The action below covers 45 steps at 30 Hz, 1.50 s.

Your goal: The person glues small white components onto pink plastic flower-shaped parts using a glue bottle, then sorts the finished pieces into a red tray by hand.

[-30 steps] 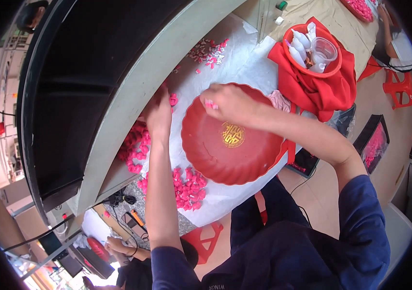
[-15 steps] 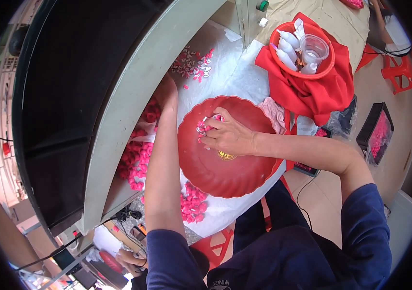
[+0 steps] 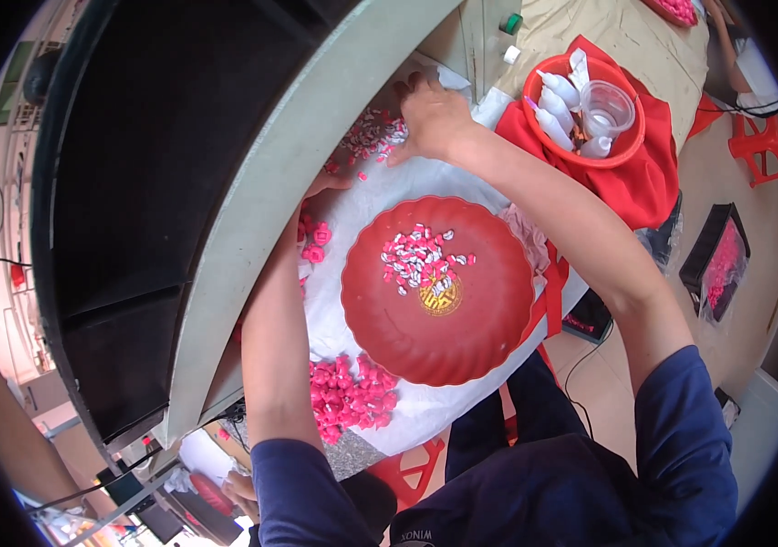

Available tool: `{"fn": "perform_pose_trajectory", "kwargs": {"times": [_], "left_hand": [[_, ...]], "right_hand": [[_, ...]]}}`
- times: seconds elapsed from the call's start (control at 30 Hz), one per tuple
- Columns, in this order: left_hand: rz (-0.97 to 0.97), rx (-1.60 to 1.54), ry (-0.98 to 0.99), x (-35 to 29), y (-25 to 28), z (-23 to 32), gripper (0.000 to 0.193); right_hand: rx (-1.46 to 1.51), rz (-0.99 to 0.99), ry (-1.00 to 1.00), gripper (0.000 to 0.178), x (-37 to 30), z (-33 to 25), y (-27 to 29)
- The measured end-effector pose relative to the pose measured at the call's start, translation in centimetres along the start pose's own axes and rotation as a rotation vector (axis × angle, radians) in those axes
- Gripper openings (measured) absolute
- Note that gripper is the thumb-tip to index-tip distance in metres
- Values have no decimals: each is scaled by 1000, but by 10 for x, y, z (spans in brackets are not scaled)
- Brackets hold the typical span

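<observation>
2 hands: the right hand [image 3: 432, 118] and the left hand [image 3: 316, 187]. 1 large red scalloped dish [image 3: 489, 319]. 1 small red bowl [image 3: 626, 150] holding 1 clear cup [image 3: 607, 108]. 3 heaps of pink pieces: in the dish [image 3: 418, 258], far [image 3: 369, 137], near [image 3: 348, 397].

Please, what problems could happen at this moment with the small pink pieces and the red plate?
1. The red plate seems to reach past the table's near edge; a bump from an arm might tip it, spilling its small pink and white pieces.
2. The pink pile lies close to the edge of the white sheet; the left forearm beside it could push pieces off.
3. The right hand sweeps the far pieces near the machine's edge; some may slip underneath.
</observation>
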<state>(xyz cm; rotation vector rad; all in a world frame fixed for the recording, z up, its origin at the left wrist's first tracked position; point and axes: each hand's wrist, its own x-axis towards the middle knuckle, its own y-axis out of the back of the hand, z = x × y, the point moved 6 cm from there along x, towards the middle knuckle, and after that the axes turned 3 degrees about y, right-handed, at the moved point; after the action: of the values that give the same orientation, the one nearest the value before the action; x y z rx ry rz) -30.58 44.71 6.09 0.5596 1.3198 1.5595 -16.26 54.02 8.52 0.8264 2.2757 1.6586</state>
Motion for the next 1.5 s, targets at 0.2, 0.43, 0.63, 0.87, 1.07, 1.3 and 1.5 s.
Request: {"fn": "perform_pose_trajectory", "kwargs": {"times": [0.2,0.43,0.63,0.87,1.07,1.3,1.5], "left_hand": [[-280,-358,116,7,1,51,91],[-254,-936,-2,43,-52,17,62],[93,-1153,1,9,-23,-12,53],[92,-1193,277,-56,-8,8,45],[20,-1311,333,-169,-60,58,40],[137,-692,336,-162,-29,28,28],[420,-133,194,-59,-25,-3,39]], "right_hand": [[-72,-579,-147,67,27,-11,-48],[-9,-444,96,54,51,13,-122],[362,-482,36,41,51,-27,-82],[438,-303,99,34,4,-55,0],[611,-460,84,43,-111,-63,-9],[525,-669,200,52,-98,-54,4],[241,-403,-114,31,-9,-17,-45]]}}
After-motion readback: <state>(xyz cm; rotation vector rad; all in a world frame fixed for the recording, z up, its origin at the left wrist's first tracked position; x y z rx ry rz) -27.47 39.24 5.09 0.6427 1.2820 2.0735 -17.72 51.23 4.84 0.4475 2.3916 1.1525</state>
